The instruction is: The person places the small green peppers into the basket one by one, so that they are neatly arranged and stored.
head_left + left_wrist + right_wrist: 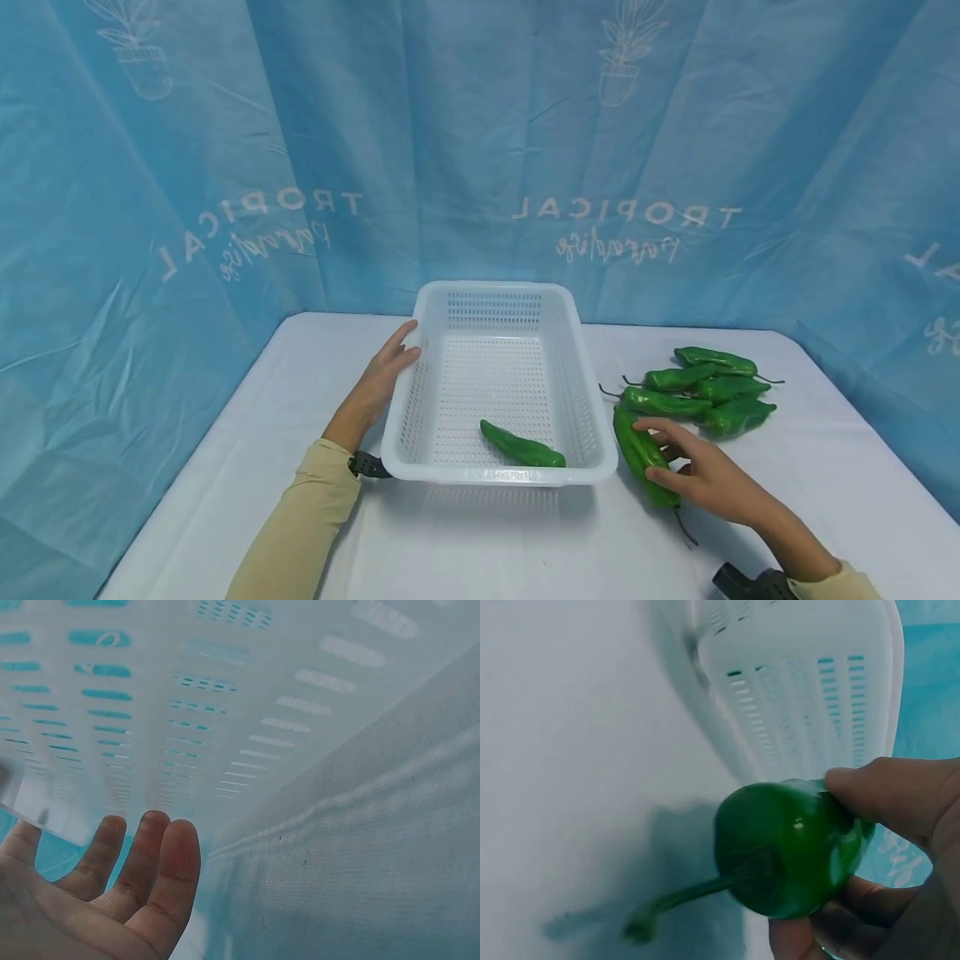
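Observation:
A white perforated plastic basket point(495, 476) stands on the table, with one green pepper point(522, 447) lying inside near its front wall. My left hand point(382, 375) holds the basket's left rim, its thumb at the edge. In the left wrist view the other fingers point(177, 862) lie along the outside of the slotted wall. To the right of the basket, my right hand point(708, 475) pinches another green pepper point(637, 458) between thumb and fingers. This pepper's stem point(690, 894) points toward the wrist camera, and its shadow falls on the tablecloth beside it.
Several green peppers point(667, 405) lie in a loose pile on the right side of the table, just beyond my right hand. A white cloth point(465, 550) covers the table. Blue printed curtains point(480, 150) hang behind it and at both sides.

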`<state>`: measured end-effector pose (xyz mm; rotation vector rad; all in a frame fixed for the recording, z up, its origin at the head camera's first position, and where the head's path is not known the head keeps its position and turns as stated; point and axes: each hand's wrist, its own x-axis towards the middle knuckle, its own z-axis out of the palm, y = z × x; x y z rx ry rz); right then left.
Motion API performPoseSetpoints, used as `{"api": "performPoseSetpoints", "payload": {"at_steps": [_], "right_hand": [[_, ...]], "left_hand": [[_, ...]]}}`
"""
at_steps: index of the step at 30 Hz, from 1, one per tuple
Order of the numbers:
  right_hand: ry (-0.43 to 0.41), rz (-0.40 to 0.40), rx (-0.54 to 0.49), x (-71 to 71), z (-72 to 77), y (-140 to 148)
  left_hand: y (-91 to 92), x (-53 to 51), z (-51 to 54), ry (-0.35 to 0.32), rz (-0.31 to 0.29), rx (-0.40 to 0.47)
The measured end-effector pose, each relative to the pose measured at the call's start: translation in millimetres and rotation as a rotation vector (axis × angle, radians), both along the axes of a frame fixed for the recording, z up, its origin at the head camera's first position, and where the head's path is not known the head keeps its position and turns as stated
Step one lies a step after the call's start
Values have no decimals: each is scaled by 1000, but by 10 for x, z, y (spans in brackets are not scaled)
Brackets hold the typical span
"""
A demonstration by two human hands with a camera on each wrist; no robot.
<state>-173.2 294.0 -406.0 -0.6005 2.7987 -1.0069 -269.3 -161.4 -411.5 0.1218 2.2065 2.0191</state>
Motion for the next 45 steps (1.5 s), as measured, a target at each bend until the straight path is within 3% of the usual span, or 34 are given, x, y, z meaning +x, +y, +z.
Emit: {"api": "performPoseSetpoints", "payload": {"at_steps": [7, 15, 21, 35, 45], "right_hand": [[78, 26, -4, 48, 33, -50], [-34, 108, -135, 107, 134, -90], [-18, 130, -197, 144, 180, -150], [8, 149, -133, 128, 279, -119], [176, 257, -56, 36, 569, -193]], "left_hand": [[10, 15, -17, -16, -4, 28], [-1, 16, -16, -11, -7, 29], [-9, 20, -24, -11, -7, 26], [1, 32, 8, 7, -13, 22], [7, 21, 4, 6, -4, 10]]}}
